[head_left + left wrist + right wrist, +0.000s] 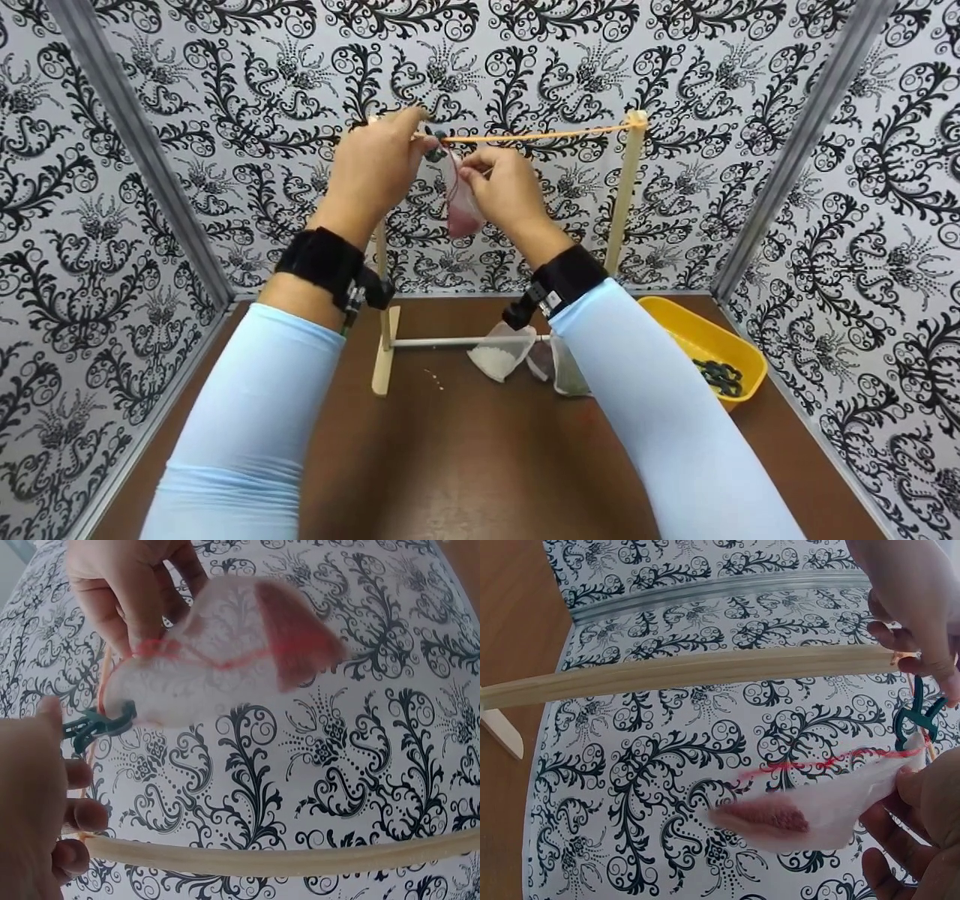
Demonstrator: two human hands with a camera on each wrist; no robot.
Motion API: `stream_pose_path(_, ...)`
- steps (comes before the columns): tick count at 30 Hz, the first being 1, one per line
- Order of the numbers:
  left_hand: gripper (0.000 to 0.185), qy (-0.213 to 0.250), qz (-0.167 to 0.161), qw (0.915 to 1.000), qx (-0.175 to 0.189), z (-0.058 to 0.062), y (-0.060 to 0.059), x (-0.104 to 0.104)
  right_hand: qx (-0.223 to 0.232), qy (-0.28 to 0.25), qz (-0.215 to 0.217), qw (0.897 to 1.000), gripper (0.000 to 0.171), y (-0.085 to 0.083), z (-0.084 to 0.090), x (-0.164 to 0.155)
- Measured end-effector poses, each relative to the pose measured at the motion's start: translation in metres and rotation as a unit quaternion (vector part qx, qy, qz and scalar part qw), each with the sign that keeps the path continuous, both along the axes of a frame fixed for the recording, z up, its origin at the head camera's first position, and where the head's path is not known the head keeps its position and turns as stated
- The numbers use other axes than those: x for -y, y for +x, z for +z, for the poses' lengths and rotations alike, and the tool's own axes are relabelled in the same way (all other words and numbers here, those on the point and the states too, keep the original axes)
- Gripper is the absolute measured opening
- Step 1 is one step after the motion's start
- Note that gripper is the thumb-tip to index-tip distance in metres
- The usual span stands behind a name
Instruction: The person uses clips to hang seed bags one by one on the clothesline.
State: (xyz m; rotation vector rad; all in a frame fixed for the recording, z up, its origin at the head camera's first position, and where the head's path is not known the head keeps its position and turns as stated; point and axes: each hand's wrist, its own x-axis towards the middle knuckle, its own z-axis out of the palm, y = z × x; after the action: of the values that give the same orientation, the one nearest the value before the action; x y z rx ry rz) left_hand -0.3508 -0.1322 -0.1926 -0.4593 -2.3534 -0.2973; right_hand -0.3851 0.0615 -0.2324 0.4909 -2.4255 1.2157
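L hand point(375, 169) pinches green clip point(435, 150) at orange line point(540, 136); R hand point(506, 187) grips pouch point(461, 206) top just right of clip. Pouch hangs down between both hands, long axis vertical.

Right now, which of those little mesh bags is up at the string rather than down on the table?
The mesh bag with the pink filling, held at the orange string by both hands beside a green clip. The other bags lie on the table under the rack.
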Motion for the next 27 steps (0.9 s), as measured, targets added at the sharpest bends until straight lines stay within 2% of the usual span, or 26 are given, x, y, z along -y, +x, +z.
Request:
stream_pose_path(2,0.04,0.024,-0.013,0.9996,-0.011,-0.006,0.003,0.001,-0.004,0.003,0.006,1.0,0.013,-0.001,-0.004,-0.001)
stream_pose_path(5,0.034,0.064,-0.035,0.9961,-0.05,-0.023,0.01,0.005,-0.013,0.01,0.018,1.0,0.014,-0.002,-0.009,-0.001)
stream_pose_path(7,0.03,0.091,-0.047,0.9916,-0.079,-0.04,0.016,0.007,-0.018,0.018,0.019,0.999,0.014,-0.003,-0.013,0.0)
stream_pose_path(10,0.027,0.131,-0.054,0.9855,-0.093,-0.071,0.025,0.011,-0.018,0.019,0.02,0.999,0.012,-0.003,-0.019,0.0)
stream_pose_path(13,0.027,0.151,-0.043,0.9855,-0.065,-0.106,0.031,0.014,-0.012,0.017,0.022,1.0,0.012,-0.002,-0.025,0.0)
stream_pose_path(18,0.025,0.147,0.011,0.9888,0.028,-0.17,0.035,0.019,0.007,0.022,0.026,0.999,0.013,0.001,-0.035,-0.001)
stream_pose_path(23,0.021,0.147,0.049,0.9808,0.119,-0.236,0.046,0.021,0.02,0.026,0.042,0.999,0.01,0.008,-0.038,-0.012)
stream_pose_path(25,0.022,0.151,0.056,0.9771,0.139,-0.256,0.05,0.022,0.022,0.018,0.053,0.998,0.01,0.011,-0.037,-0.019)
stream_pose_path(27,0.023,0.152,0.065,0.974,0.155,-0.272,0.052,0.025,0.02,0.006,0.066,0.998,0.011,0.013,-0.036,-0.028)
